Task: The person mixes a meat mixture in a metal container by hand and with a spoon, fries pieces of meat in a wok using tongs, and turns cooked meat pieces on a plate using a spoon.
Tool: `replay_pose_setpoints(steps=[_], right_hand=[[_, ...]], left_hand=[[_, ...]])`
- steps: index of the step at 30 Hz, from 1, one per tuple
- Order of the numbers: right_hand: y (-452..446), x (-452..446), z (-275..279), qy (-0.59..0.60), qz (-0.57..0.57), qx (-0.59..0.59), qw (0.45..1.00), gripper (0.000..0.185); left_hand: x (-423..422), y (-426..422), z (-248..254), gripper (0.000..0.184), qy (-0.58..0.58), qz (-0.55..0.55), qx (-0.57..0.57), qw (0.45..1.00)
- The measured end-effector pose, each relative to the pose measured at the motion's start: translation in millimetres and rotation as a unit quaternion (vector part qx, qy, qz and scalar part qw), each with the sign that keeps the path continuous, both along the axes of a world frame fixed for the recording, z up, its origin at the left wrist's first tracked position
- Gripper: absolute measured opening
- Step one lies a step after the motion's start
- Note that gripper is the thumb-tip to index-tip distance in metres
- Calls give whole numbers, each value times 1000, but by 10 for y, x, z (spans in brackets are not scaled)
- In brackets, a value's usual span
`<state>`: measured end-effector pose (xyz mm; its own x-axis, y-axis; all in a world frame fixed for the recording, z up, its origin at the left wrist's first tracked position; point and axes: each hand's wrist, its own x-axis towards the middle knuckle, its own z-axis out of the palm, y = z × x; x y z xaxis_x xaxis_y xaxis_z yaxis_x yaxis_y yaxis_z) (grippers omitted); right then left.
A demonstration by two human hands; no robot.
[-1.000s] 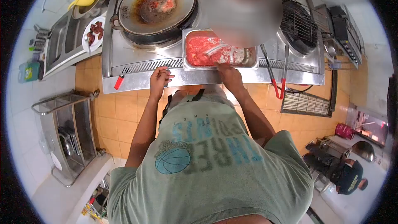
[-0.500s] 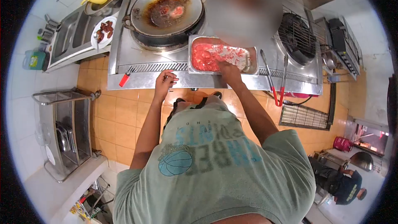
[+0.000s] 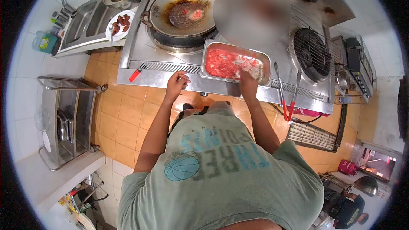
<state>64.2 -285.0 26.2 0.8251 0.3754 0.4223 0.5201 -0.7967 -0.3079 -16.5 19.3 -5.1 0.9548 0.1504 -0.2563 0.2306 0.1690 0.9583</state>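
Though the right hand point(image 3: 249, 84) is in the right half of the tray point(image 3: 214, 76), I cannot tell if it grasps anything; the farther left hand point(image 3: 176, 85) is loosely curled, seemingly empty; the tray lies lengthwise left-to-right on the stove point(image 3: 136, 53), red mix point(image 3: 221, 61) mostly leftward.

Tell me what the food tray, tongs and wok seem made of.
Food tray: probably stainless steel, smooth, with a shiny silvery rim. Tongs: likely metal arms, silvery grey; the red grips could be plastic or rubber. Wok: seemingly metal, its silvery sheen stained brown inside.
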Motion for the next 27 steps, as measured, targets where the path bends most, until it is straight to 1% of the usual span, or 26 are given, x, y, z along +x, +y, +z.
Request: replay_pose_setpoints(steps=[3,4,7,8,11,12,14,15,16,19,20,23,24,27], right_hand=[[10,-42,-61,46,4,-25,999,44],[12,-21,-28,77,-14,-40,996,42],[7,10,110,68,-43,-24,996,40],[-29,42,43,76,-76,-23,994,39],[-3,94,8,76,-137,-50,986,39],[16,121,-25,85,-139,-76,984,40],[129,171,-131,106,-129,-97,981,40],[204,166,-100,116,-126,-108,979,40],[325,100,-1,135,-119,-95,979,37],[489,109,-142,122,-17,-113,986,35],[441,92,-169,104,17,-81,991,33],[233,33,8,131,-8,-63,989,33],[161,-23,120,138,-39,-44,989,32],[-103,-143,191,157,-143,-35,977,31]], left_hand=[[-29,-25,-7,23,7,0,-1,1000],[-14,-6,-10,24,3,1,-1,1000],[-29,15,-20,23,0,-7,-4,1000],[-22,18,-33,23,-1,-10,-19,1000],[-24,65,-74,22,-12,-41,-25,999],[-29,74,-76,22,-15,-46,-22,999],[-38,80,-81,22,-20,-48,-26,998],[-35,75,-61,22,-22,-50,-28,998],[-31,67,-36,21,-9,-48,-29,998],[-27,32,14,21,-15,-28,-31,999],[-14,26,14,21,-21,-29,-29,999],[-33,56,-53,22,-36,-41,-30,998],[-45,59,-20,22,-29,-43,-22,998],[-24,42,21,22,-14,-40,-21,999]])
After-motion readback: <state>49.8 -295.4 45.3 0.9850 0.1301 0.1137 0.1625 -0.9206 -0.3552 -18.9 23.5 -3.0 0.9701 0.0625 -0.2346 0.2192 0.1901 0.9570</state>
